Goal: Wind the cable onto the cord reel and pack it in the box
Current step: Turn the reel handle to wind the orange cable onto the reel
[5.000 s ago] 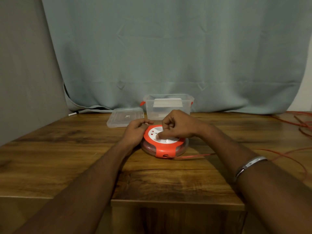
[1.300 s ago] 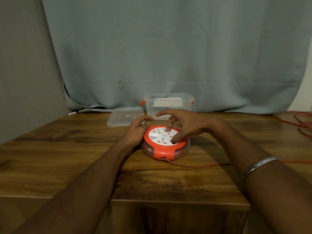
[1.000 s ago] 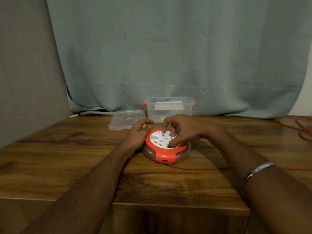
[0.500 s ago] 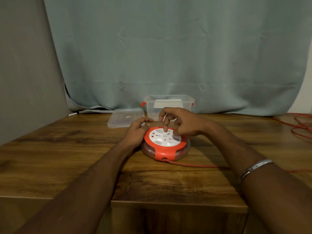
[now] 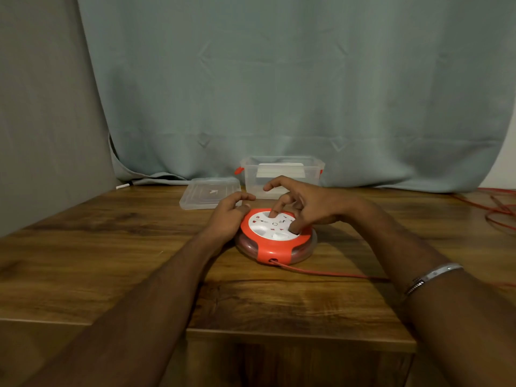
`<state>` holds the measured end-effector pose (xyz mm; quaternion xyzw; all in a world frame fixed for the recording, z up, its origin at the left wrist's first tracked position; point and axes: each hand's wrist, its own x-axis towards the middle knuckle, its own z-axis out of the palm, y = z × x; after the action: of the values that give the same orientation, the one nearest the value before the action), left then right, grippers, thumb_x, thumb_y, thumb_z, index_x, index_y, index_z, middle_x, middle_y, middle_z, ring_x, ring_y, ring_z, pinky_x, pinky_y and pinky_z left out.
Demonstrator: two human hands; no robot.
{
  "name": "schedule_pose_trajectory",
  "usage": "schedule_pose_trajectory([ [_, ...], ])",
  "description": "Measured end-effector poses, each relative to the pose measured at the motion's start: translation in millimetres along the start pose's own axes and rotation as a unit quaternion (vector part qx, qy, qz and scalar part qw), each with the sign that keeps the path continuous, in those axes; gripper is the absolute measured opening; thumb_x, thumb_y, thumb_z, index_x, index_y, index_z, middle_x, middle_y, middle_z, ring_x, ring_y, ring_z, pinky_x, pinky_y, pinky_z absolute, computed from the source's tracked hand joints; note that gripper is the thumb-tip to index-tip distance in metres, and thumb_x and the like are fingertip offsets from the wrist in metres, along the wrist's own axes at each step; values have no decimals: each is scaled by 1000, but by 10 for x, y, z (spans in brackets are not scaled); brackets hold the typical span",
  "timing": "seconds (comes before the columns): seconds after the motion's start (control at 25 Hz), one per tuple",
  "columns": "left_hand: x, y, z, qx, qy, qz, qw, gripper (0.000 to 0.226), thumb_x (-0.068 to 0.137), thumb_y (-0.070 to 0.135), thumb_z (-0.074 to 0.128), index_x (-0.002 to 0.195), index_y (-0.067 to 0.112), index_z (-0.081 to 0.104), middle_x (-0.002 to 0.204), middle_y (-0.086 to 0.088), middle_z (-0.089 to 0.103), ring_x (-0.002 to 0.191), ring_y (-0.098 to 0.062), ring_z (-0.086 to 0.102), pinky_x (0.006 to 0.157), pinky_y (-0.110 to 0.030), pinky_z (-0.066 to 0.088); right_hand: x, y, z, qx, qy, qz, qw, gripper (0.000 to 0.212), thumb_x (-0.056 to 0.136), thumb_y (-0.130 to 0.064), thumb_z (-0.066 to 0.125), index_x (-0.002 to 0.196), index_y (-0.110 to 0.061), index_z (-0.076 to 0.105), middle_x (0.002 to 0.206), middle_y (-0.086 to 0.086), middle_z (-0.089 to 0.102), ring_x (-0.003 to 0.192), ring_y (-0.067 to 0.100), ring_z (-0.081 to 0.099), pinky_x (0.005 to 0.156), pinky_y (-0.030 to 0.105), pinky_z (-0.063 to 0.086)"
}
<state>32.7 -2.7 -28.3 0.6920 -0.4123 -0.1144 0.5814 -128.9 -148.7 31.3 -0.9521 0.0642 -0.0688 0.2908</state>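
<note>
A round orange cord reel [image 5: 275, 251] with a white socket face lies flat on the wooden table [image 5: 111, 261]. My left hand [image 5: 229, 216] grips its left rim with curled fingers. My right hand [image 5: 304, 203] hovers over the white face, with a bent finger and the thumb pressed into it and the index finger stretched out. The orange cable [image 5: 329, 273] leaves the reel's front and runs right across the table to loose loops [image 5: 499, 213] at the far right. Behind the reel stands the clear plastic box [image 5: 282, 174], open, with orange clips.
The box's clear lid [image 5: 209, 192] lies flat on the table left of the box. A grey-blue curtain [image 5: 279, 93] hangs behind the table and a grey wall runs along the left. The table's front edge is near my forearms.
My right hand's fingers have shifted round on the reel's white face, which has turned. The cable lying on the table to the right is straighter than five seconds ago. My left hand stays put.
</note>
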Motion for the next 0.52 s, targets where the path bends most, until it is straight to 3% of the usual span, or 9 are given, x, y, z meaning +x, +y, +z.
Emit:
schedule_pose_trajectory([
  [0.24,-2,9,3,-6,9,-6,1000,27,103,15,47,123,19,64,127,-8,63,79,-16,66,55,-23,49,-43,-6,-3,-14,9,10,1000,86,76,-1,85,139,-31,36,115,7,72,56,-5,58,53,12,45],
  [0.36,-13,10,2,-4,8,-7,1000,26,103,16,47,123,20,64,125,-9,64,82,-16,67,54,-21,49,-45,-59,11,-34,12,18,999,73,76,-15,89,131,-31,44,103,8,74,67,-4,64,54,10,46],
  [0.44,-13,10,3,-3,9,-8,1000,26,103,17,47,123,20,64,123,-10,66,85,-18,68,54,-22,49,-41,-88,26,-55,18,24,998,58,76,-25,90,121,-29,54,92,8,75,77,6,67,56,14,49],
  [0.52,-4,8,-1,1,9,-6,1000,26,103,17,47,123,20,64,122,-10,66,85,-18,68,55,-21,49,-27,-106,50,-77,28,20,996,42,74,-29,91,105,-24,63,81,3,73,72,10,65,57,24,49],
])
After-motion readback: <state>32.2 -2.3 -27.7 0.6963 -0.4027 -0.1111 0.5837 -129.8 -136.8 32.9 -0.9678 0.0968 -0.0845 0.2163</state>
